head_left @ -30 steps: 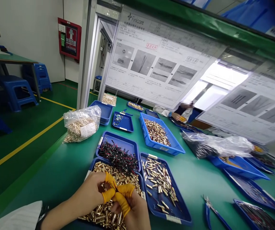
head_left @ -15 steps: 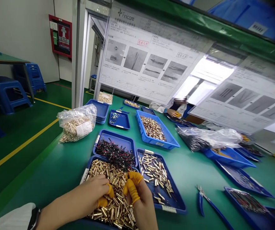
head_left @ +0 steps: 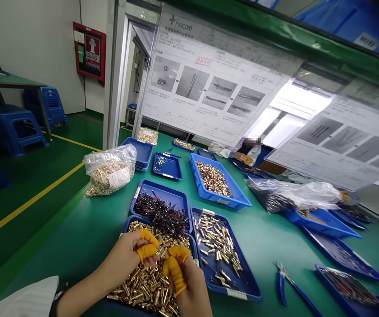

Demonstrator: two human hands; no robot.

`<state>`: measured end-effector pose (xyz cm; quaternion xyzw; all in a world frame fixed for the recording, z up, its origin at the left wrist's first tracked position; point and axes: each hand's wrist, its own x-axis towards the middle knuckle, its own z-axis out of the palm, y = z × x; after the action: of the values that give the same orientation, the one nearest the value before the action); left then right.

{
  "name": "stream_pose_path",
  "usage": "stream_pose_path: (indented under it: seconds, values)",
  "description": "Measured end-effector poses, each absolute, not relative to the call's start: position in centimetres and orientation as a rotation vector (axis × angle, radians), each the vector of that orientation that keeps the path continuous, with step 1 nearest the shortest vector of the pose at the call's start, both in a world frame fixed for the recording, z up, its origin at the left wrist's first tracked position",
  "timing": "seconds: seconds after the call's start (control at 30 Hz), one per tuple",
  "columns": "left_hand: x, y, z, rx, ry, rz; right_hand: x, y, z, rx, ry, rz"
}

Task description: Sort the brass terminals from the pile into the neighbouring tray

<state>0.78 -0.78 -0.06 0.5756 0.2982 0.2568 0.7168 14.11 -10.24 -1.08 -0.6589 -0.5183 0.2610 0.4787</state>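
My left hand, with yellow finger cots on its thumb and finger, is closed in a pinch above a blue tray heaped with small brass sleeves. Close beside it, my right hand also wears yellow cots and pinches, its fingertips turned toward the left ones. What either hand holds is too small to make out against the brass. Just beyond lies a blue tray of black and red wire leads. Right of my hands, another blue tray holds brass sleeves with leads attached.
Blue-handled cutters lie at right, near a tray of leads. A blue bin of copper-coloured parts stands farther back. At left are a bag of brass parts and stacked trays. A co-worker sits across the table.
My left hand has risen out of the brass sleeves and come up beside the right hand. The right hand has shifted slightly left, still pinching. The view has turned a little.
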Motion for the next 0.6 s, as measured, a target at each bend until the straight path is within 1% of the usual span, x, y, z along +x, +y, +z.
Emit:
stream_pose_path:
  seconds: [0.13, 0.2, 0.6]
  values:
    - [0.6, -0.6, -0.5, 1.384, 0.698, 0.663, 13.4, -10.5, -2.2, -1.634, -1.265, 0.419]
    - [0.6, -0.6, -0.5, 1.398, 0.686, 0.684, 13.2, -10.7, -2.5, -1.654, -1.253, 0.368]
    - [0.7, -0.7, -0.1, 1.432, 0.684, 0.633, 13.0, -10.5, -2.3, -1.625, -1.269, 0.392]
